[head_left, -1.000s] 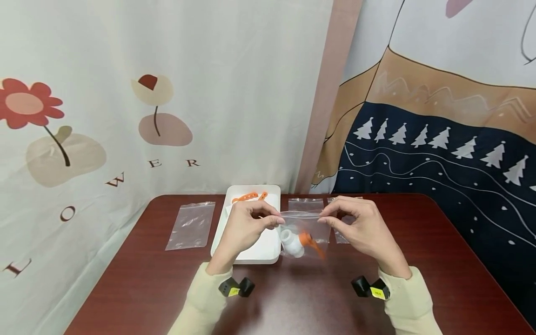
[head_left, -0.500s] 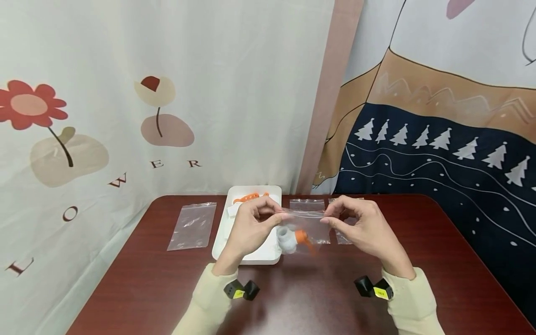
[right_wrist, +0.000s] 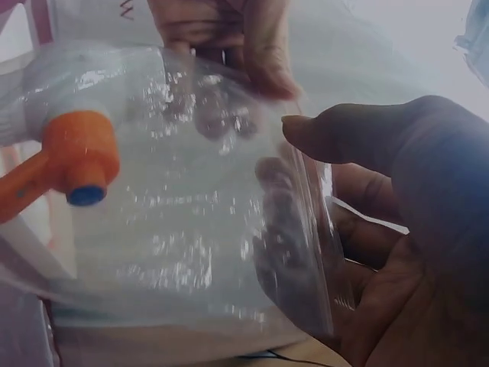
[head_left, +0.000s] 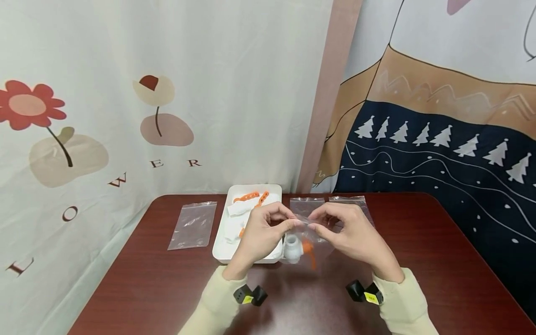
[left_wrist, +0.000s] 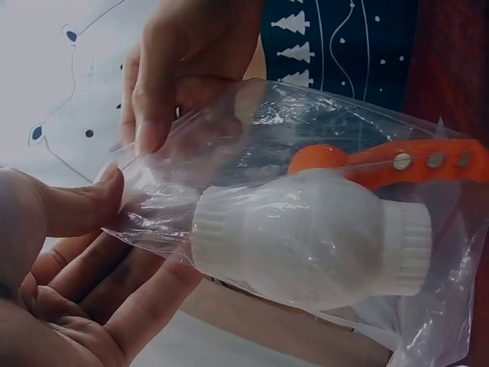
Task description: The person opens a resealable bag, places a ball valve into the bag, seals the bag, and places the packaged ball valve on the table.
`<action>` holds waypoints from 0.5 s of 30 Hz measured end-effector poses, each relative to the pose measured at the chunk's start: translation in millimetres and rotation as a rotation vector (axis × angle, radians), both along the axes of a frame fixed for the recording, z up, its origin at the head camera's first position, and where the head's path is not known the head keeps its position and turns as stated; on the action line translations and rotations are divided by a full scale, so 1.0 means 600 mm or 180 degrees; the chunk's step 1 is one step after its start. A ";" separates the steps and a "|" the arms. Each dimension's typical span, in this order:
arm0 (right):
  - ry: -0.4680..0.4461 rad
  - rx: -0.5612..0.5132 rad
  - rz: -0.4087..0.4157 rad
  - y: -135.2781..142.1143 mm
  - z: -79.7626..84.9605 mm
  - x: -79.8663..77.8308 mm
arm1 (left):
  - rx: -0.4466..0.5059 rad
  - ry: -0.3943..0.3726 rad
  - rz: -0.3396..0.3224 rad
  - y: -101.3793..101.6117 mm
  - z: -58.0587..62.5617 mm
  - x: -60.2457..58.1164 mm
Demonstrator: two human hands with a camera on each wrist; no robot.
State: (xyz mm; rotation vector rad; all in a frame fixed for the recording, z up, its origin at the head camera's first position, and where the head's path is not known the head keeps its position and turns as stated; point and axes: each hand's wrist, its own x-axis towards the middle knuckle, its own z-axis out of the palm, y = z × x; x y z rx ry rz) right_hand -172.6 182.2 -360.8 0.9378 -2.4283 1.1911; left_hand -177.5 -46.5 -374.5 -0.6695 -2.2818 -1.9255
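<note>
In the head view, the lower outline of the clear plastic zip bag (right_wrist: pixel 183 252) is hard to make out, and the left hand (head_left: pixel 261 232) hides part of the white rectangular tray (head_left: pixel 218 251). The right wrist view cuts off the bulbous white plastic fitting (left_wrist: pixel 306 237) and orange plastic lever (left_wrist: pixel 412 162) inside the bag. Compared with a second ago, the hands are closer together along the bag's top. Each grip pinches that edge between thumb and fingers, wrists angled inward, the bag hanging above the reddish-brown desk (head_left: pixel 167 288) beside the tray. The right hand (head_left: pixel 353 232) mirrors the left.
</note>
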 end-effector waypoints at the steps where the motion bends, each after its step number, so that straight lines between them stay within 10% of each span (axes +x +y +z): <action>1: 0.0002 -0.0006 0.0014 -0.003 -0.001 0.000 | -0.0002 -0.0020 -0.0015 0.001 0.000 0.001; 15: 0.0262 -0.0036 0.0166 -0.016 -0.008 0.002 | 0.0012 -0.0125 -0.0266 0.005 -0.002 0.002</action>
